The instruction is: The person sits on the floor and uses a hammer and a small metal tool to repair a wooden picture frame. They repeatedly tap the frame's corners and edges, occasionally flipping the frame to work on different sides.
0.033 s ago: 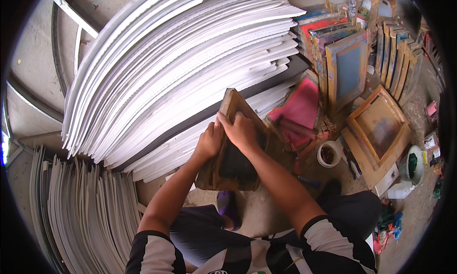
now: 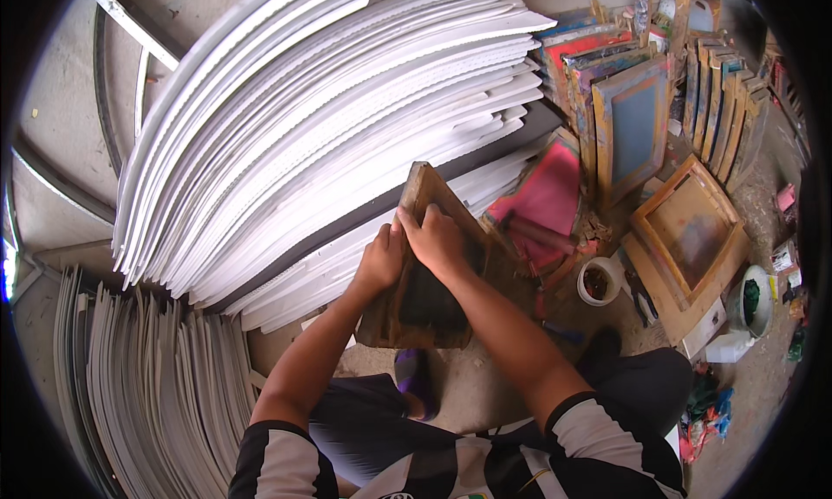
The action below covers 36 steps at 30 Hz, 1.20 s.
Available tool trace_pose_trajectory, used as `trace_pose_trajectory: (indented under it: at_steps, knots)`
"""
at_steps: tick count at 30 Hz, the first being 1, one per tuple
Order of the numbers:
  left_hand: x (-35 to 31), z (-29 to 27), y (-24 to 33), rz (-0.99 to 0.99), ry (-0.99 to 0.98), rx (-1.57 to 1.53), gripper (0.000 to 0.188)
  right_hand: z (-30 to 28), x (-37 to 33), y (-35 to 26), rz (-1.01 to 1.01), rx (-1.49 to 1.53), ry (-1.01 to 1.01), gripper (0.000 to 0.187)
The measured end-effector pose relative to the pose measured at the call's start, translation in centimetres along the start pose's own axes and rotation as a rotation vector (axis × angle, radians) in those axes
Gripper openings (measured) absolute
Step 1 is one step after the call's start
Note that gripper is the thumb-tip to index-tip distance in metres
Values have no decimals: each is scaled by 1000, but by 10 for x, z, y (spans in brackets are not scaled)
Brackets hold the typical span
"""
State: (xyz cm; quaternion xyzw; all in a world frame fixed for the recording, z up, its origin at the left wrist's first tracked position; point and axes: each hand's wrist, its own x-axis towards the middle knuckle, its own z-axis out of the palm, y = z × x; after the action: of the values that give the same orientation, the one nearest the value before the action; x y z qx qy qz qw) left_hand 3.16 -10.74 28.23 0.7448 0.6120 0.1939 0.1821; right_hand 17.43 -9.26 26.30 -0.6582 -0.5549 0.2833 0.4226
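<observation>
At the middle of the head view, just ahead of the person's legs, I see the dark-panelled wooden frame. The left hand bunches against its left bar, and the right hand lies over its upper part, the two meeting at the thumbs. Fingers are partly hidden on both, so from my distant seat I cannot tell whether either one clamps the wood. Both forearms block my sight of the frame's sides.

Beyond it, a big stack of white sheets closes off the far side; grey sheets stand at lower left. To the right I find a pink screen near the frame, a white bucket and a dark-handled tool. Farther right, another wooden frame lies on a brown board, with leaning screens behind and coloured scraps below.
</observation>
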Motion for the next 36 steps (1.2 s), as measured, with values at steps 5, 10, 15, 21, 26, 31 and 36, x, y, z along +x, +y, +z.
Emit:
trace_pose_trajectory:
  at_steps: [5, 10, 15, 21, 26, 31, 36]
  knots:
    - [-1, -14, 26, -59, -4, -44, 39, 26, 9, 32, -322, 393, 134, 29]
    - [-5, -14, 6, 95, -7, 69, 32, 37, 6, 37, -382, 507, 168, 24]
    - [0, -12, 16, -14, -52, 25, 31, 32, -6, 38, -299, 554, 260, 25]
    - [17, -5, 24, -34, -133, 106, 43, 2, -26, 48, -243, 498, 390, 24]
    - [15, -27, 36, -56, -241, -113, 66, -12, -24, 50, -330, 370, 221, 21]
    - [5, -50, 40, -69, -372, -104, 80, -28, -34, 33, -413, 368, 204, 21]
    - [-5, -56, 5, -31, -360, 29, 77, -80, -6, 39, -573, 264, 248, 31]
